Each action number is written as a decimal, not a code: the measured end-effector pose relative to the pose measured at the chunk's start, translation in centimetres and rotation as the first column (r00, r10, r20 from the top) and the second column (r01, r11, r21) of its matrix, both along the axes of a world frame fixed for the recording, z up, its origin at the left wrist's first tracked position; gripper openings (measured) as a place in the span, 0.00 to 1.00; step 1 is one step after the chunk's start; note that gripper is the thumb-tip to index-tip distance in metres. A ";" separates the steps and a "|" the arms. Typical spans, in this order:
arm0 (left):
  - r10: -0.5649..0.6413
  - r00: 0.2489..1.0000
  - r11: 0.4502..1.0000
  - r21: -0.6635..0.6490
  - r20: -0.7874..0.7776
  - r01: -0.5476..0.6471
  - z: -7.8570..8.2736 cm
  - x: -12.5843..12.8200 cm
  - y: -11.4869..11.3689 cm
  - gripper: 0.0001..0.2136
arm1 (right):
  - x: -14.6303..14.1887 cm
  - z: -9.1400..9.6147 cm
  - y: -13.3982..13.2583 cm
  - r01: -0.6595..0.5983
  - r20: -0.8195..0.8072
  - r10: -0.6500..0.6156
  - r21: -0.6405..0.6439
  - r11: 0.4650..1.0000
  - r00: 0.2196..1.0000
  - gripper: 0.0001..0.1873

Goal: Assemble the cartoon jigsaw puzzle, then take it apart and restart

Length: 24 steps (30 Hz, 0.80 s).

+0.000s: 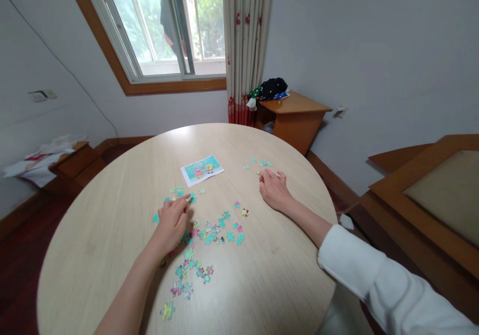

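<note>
A round light wooden table [112,215] carries several loose teal and pink puzzle pieces [220,233] scattered across its middle. My left hand [172,221] rests among them with fingers curled, pinching a small puzzle piece at its fingertips. My right hand [274,189] lies on the table further right, fingers bent down onto a small group of pieces [262,164]; what it holds, if anything, is hidden. A small printed reference picture [202,169] lies flat beyond the pieces.
A wooden bedside cabinet [295,118] with dark clothing on top stands behind the table by the curtain [245,46]. A window is at the back left. A low wooden cabinet [75,163] sits at left, a wooden bed frame [430,190] at right.
</note>
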<state>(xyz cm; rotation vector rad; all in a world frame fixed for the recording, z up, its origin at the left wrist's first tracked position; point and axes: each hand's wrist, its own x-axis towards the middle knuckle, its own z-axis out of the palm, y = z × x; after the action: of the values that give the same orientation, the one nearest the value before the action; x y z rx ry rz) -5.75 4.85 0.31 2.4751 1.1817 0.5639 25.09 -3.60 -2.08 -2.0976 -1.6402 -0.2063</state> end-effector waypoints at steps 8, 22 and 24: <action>0.011 1.000 1.000 -0.016 0.013 -0.011 0.2 -0.1 -0.1 0.09 | -1.7 0.9 -2.8 -0.404 0.049 0.405 -0.016 0.914 0.913 0.16; 0.005 0.999 1.000 -0.030 0.047 -0.004 0.5 -0.1 -0.2 0.08 | -1.0 0.8 -4.2 -0.311 -0.006 0.312 0.075 0.948 0.950 0.18; 0.007 0.999 1.000 -0.028 0.040 -0.006 0.5 -0.2 -0.2 0.08 | -0.2 0.3 -3.4 -0.124 -0.024 0.128 0.130 0.984 0.991 0.19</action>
<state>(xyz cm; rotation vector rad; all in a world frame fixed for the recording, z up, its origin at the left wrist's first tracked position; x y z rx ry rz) -5.91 4.67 0.82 2.4265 1.1748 0.5916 24.92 -7.05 -1.81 -1.8859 -1.6870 -0.2288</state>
